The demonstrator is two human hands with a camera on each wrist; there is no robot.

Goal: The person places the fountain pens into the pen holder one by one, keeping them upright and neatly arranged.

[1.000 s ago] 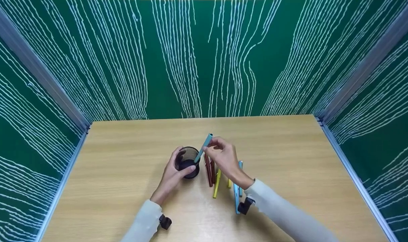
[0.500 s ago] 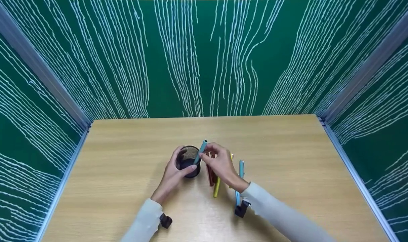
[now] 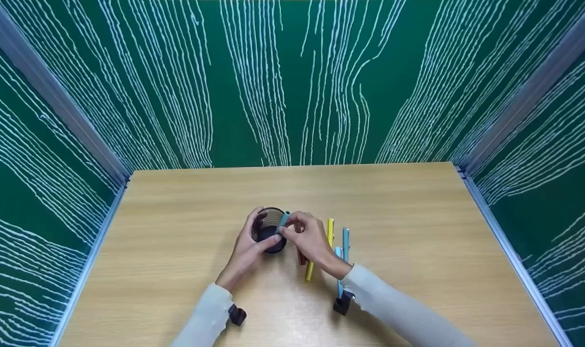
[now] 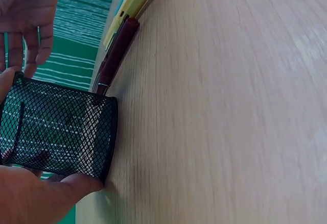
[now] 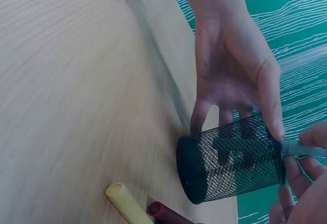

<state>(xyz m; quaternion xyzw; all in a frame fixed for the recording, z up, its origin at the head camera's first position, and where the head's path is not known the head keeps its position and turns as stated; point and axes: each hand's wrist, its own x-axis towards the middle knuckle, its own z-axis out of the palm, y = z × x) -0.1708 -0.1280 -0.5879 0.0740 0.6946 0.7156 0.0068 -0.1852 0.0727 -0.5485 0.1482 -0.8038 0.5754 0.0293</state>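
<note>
My left hand (image 3: 244,250) grips a black mesh pen cup (image 3: 272,218), fingers around its far side and thumb by the near rim. In the right wrist view the cup (image 5: 232,160) stands on the table, seen sideways. My right hand (image 3: 315,240) pinches a teal pen (image 3: 283,220) at the cup's mouth. The pen's lower part shows through the mesh, inside the cup. Just right of the cup, dark red pens (image 3: 300,259) lie partly hidden under my right hand. In the left wrist view a dark red pen (image 4: 116,50) lies beyond the cup's base.
Right of the cup, a yellow pen (image 3: 309,272) and another yellow pen (image 3: 330,230) lie on the wooden table (image 3: 186,217). A light blue pen (image 3: 339,285) and a teal-blue pen (image 3: 346,241) are near the right wrist. Green walls (image 3: 244,144) with white lines surround the table.
My right hand has moved left and down, lowering the teal pen into the cup. More of the yellow and blue pens shows. My left hand and the cup have stayed nearly still.
</note>
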